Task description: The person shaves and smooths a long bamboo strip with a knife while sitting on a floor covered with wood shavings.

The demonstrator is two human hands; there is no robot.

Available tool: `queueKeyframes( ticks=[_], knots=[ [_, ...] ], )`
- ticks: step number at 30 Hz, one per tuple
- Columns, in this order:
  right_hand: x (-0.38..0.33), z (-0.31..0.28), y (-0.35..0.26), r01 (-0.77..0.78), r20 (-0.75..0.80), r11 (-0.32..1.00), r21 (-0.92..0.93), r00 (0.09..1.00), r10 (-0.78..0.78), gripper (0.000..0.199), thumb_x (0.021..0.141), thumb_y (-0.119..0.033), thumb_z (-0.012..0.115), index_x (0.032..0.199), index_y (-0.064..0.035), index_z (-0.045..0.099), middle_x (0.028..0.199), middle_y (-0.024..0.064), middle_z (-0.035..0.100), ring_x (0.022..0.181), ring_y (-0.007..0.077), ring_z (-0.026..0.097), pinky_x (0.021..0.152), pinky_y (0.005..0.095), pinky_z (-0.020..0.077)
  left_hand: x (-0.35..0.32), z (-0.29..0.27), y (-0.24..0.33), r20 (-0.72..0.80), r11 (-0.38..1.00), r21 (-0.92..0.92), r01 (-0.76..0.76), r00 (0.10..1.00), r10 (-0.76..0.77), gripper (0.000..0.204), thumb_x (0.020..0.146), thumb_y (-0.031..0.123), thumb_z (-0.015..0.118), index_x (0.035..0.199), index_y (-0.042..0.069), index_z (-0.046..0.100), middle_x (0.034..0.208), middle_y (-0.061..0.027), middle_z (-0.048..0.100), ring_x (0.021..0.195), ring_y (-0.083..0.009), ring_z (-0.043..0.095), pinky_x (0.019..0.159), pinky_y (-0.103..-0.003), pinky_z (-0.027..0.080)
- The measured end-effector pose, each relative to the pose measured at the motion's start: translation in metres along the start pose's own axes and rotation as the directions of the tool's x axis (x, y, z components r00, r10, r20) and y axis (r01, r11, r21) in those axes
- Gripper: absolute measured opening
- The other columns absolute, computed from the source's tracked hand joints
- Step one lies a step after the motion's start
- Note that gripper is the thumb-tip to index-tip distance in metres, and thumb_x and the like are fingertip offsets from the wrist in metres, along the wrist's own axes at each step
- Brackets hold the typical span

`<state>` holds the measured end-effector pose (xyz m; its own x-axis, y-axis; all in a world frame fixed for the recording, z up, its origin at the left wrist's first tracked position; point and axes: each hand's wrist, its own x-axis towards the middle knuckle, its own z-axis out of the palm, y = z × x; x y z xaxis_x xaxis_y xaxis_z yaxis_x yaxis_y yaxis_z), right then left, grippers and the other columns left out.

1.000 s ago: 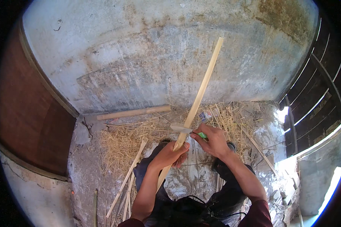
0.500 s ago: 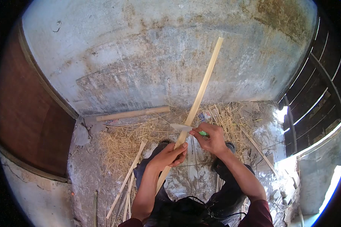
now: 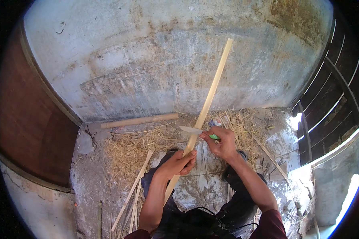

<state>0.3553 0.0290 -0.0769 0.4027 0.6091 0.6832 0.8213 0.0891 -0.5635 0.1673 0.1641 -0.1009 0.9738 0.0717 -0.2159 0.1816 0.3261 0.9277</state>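
Note:
A long, pale strip of split bamboo or wood (image 3: 214,85) slants up and away from my lap toward the wall. My left hand (image 3: 177,164) is wrapped round its lower part, thumb on top. In my right hand (image 3: 220,142) is a knife (image 3: 191,130) with a green handle, gripped close to the blade. The blade lies across the strip, just beyond my left hand, its tip pointing left. Most of the handle is hidden in my right fingers.
Straw-like shavings (image 3: 127,155) cover the floor on both sides. A bamboo pole (image 3: 139,120) lies along the base of the wall (image 3: 167,71). Several loose strips (image 3: 133,189) rest left of my legs, another (image 3: 273,160) at the right. A dark slatted panel (image 3: 331,95) stands on the right.
The knife blade has turned slightly, showing its flat side more, and sits a little closer to me. The strip's far end has shifted slightly left. My left hand keeps its place.

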Motion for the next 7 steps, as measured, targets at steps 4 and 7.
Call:
queueKeyframes(
  ticks=[4,7],
  knots=[
    [0.0009,-0.0014,0.0032,0.009,0.026,0.999,-0.032,1.0,-0.008,0.016,0.09,-0.015,0.086,0.084,-0.0064,0.073,0.079,0.0092,0.073,0.067,0.0294,0.072,0.058,0.04,0.0534,0.0026,-0.0021,-0.0015,0.003,1.0,0.006,0.009,1.0,-0.009,0.052,0.113,0.054,0.052,0.081,0.013,0.05,0.055,0.0054,0.041,0.044,-0.0041,0.035,0.041,-0.026,0.025],
    [0.0013,-0.0013,0.0024,0.025,0.03,0.999,-0.028,0.999,-0.025,0.014,0.091,-0.015,0.085,0.087,-0.0061,0.075,0.079,0.0098,0.073,0.067,0.0293,0.072,0.058,0.0391,0.0537,0.0023,-0.0023,-0.0021,0.01,1.0,-0.013,-0.002,1.0,0.002,0.046,0.114,0.051,0.051,0.09,0.012,0.052,0.056,0.006,0.039,0.043,-0.004,0.031,0.04,-0.025,0.025]
  ],
)
